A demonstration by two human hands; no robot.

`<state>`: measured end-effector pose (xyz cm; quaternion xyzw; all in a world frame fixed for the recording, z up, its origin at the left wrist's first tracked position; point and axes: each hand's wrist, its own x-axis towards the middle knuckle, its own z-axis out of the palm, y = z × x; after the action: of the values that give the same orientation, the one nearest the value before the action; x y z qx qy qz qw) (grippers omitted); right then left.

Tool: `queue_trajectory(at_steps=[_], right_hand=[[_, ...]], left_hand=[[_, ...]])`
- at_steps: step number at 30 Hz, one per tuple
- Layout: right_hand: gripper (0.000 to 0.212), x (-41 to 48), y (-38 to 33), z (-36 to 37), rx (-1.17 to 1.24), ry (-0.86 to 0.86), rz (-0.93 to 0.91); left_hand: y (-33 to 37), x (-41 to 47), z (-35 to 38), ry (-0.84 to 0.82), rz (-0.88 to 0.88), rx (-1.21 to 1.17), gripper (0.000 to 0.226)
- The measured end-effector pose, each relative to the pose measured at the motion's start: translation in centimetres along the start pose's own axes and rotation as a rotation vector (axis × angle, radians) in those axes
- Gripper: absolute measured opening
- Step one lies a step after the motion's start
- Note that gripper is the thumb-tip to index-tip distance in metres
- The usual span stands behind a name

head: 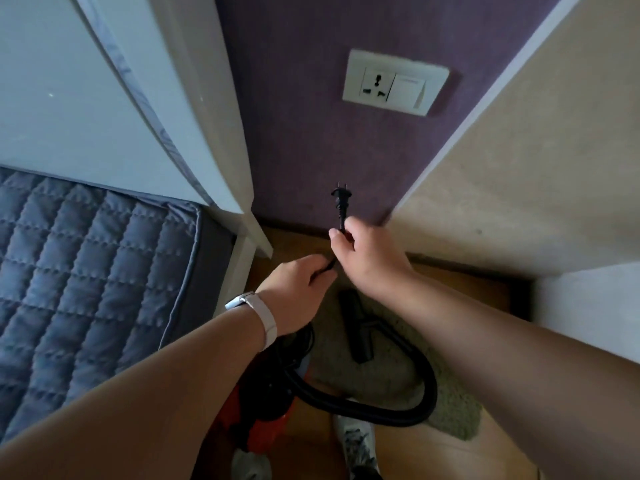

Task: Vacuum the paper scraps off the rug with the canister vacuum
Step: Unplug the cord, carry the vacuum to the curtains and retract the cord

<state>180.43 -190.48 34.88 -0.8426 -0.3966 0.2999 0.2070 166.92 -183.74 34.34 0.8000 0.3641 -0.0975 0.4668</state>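
Note:
My right hand [363,256] pinches the black power cord just below its plug [341,199], which points up toward the purple wall. My left hand [298,289], with a white watch on the wrist, grips the same cord a little lower. The white wall socket [375,85] sits well above the plug, apart from it. Below my arms the red canister vacuum [266,410] stands on the floor, partly hidden by my left forearm. Its black hose [391,407] curves to the black floor nozzle [356,327], which lies on a beige shaggy rug [391,372]. No paper scraps are visible.
A bed with a grey quilted cover [90,271] fills the left. A white headboard post [207,133] stands beside it. A beige wall or cabinet side [536,168] closes the right. Wooden floor [460,271] shows between. A white shoe [356,441] is at the bottom.

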Motion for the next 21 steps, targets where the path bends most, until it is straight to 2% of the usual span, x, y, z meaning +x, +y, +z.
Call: queue_trajectory(at_steps=[3, 7, 14, 21], right_hand=[[0.038, -1.9, -0.6, 1.5, 0.000, -0.024, 0.005], [0.022, -4.7, -0.8, 3.3, -0.008, -0.077, 0.014], [0.024, -10.8, -0.2, 8.8, -0.031, -0.174, 0.116], [0.024, -15.7, 4.7, 16.2, -0.066, -0.282, 0.224]], left_hand=[[-1.7, -2.5, 0.3, 0.009, -0.030, -0.022, 0.031], [-4.9, -5.6, 0.2, 0.030, -0.070, -0.019, 0.029], [-13.8, -10.9, 1.6, 0.021, -0.186, -0.059, 0.023], [-22.4, -13.9, 6.9, 0.052, -0.340, -0.071, 0.019]])
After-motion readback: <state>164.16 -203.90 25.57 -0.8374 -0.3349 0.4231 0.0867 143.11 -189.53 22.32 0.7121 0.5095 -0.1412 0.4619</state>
